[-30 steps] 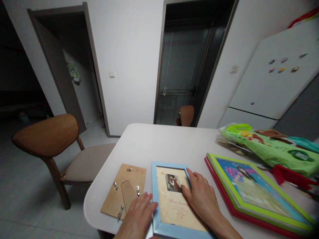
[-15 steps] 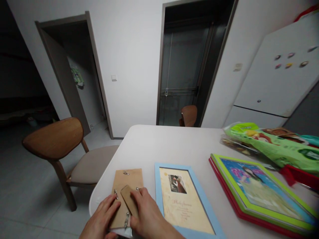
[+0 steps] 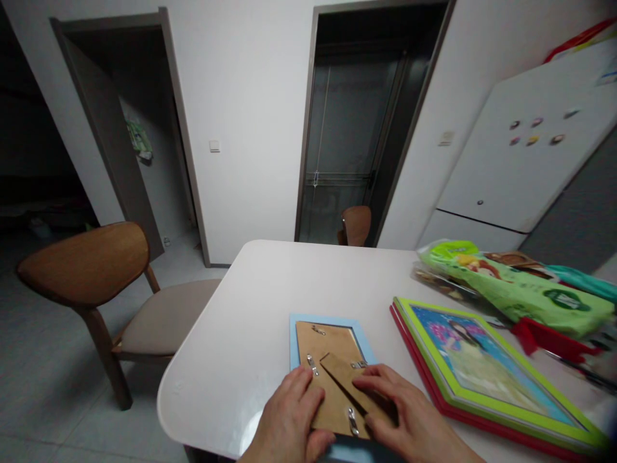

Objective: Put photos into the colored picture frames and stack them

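Note:
A brown picture-frame backing board (image 3: 330, 346) with metal clips lies over the light blue photo frame (image 3: 293, 341), covering most of its opening. My left hand (image 3: 289, 411) grips the board's lower left edge, fingers on top and thumb near the bottom. My right hand (image 3: 405, 405) holds its right side, fingers over the stand leg (image 3: 337, 373), which slants across the board. The printed sheet inside the frame is hidden beneath the board. Whether the board sits fully down in the frame I cannot tell.
To the right lie a green-framed picture (image 3: 463, 360) on a red frame (image 3: 424, 379), a green plastic package (image 3: 525, 283) and a red object (image 3: 549, 341). A wooden chair (image 3: 87, 263) stands left of the white table (image 3: 231, 347); another chair (image 3: 357, 225) is behind it.
Both hands have carried the backing board rightward from the bare tabletop onto the blue frame. The view has shifted slightly right.

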Tool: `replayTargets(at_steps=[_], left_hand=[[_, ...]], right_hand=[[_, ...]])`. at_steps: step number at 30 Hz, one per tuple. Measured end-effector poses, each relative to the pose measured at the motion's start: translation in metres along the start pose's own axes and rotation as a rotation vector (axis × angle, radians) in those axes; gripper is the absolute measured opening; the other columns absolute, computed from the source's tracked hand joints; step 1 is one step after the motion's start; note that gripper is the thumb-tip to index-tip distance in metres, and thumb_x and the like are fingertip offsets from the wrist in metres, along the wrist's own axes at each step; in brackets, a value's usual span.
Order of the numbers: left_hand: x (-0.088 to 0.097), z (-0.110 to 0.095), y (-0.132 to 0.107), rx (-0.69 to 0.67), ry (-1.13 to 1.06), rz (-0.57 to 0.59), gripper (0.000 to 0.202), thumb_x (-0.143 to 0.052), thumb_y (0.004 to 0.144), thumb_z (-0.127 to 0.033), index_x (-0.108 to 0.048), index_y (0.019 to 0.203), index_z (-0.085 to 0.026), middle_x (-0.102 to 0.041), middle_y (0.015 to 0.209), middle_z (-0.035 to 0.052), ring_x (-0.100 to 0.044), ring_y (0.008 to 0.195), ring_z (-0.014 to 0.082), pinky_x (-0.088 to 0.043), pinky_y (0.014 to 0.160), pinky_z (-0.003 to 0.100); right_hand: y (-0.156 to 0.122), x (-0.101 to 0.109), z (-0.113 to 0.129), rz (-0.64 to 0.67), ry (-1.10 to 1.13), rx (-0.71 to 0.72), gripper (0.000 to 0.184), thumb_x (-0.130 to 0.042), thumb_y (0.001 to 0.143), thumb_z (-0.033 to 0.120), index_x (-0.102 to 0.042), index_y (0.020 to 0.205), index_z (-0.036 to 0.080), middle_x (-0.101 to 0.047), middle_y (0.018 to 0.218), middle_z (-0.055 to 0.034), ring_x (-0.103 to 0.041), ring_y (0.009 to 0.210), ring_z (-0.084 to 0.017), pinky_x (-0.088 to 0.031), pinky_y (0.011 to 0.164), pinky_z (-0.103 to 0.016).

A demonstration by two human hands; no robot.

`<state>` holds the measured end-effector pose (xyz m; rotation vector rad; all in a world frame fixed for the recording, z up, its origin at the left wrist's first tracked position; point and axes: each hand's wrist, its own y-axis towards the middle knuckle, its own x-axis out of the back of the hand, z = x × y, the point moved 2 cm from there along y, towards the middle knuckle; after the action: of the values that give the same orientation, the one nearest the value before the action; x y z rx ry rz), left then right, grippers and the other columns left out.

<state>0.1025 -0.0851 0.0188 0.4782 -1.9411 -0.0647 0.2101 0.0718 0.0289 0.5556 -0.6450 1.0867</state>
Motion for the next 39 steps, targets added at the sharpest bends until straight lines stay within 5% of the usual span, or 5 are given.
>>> replayTargets(at_steps=[9, 14, 19, 31, 39], left_hand=[[-0.019, 0.009, 0.004, 0.023, -0.005, -0.046, 0.02, -0.05, 0.072, -0.017, -0.058, 0.09, -0.016, -0.058, 0.108, 0.0107, -0.049, 0.105, 0.0273, -0.038, 0.089, 0.048], [-0.019, 0.009, 0.0, 0.011, -0.03, 0.064, 0.046, -0.064, 0.061, -0.04, -0.053, 0.099, -0.014, -0.048, 0.12, 0.0163, -0.041, 0.112, 0.0317, -0.031, 0.092, 0.052], [-0.025, 0.012, 0.001, 0.054, -0.066, 0.088, 0.045, -0.075, 0.048, -0.032, -0.054, 0.085, -0.017, -0.049, 0.119, 0.0131, -0.041, 0.112, 0.0306, -0.029, 0.093, 0.051], [-0.024, 0.017, -0.005, 0.037, -0.127, 0.075, 0.032, -0.069, 0.058, -0.033, -0.053, 0.082, -0.018, -0.05, 0.12, 0.0086, -0.041, 0.113, 0.0243, -0.026, 0.097, 0.043], [-0.022, 0.016, -0.005, 0.054, -0.139, 0.093, 0.033, -0.07, 0.058, -0.029, -0.053, 0.084, -0.017, -0.049, 0.12, 0.0093, -0.04, 0.113, 0.0239, -0.024, 0.098, 0.042]], right_hand=[[-0.004, -0.026, -0.032, -0.104, -0.221, 0.041, 0.034, -0.05, 0.065, 0.025, -0.059, 0.098, 0.022, -0.052, 0.108, -0.0088, -0.044, 0.103, -0.025, -0.03, 0.09, -0.041], [0.014, -0.014, -0.039, -0.198, -0.298, 0.033, 0.032, -0.041, 0.076, 0.025, -0.058, 0.101, 0.016, -0.052, 0.1, -0.0111, -0.046, 0.095, -0.022, -0.035, 0.086, -0.036], [0.034, -0.005, -0.044, -0.195, -0.426, 0.007, 0.026, -0.039, 0.076, 0.019, -0.065, 0.078, 0.017, -0.054, 0.083, -0.0092, -0.047, 0.082, -0.021, -0.039, 0.075, -0.033], [0.024, -0.007, -0.051, -0.259, -0.346, 0.039, 0.023, -0.042, 0.074, 0.022, -0.063, 0.085, 0.018, -0.056, 0.091, -0.0086, -0.049, 0.088, -0.02, -0.039, 0.081, -0.033], [0.04, -0.003, -0.052, -0.181, -0.331, -0.1, 0.022, -0.041, 0.075, 0.024, -0.061, 0.067, 0.018, -0.051, 0.077, -0.0049, -0.051, 0.073, -0.016, -0.04, 0.069, -0.028]])
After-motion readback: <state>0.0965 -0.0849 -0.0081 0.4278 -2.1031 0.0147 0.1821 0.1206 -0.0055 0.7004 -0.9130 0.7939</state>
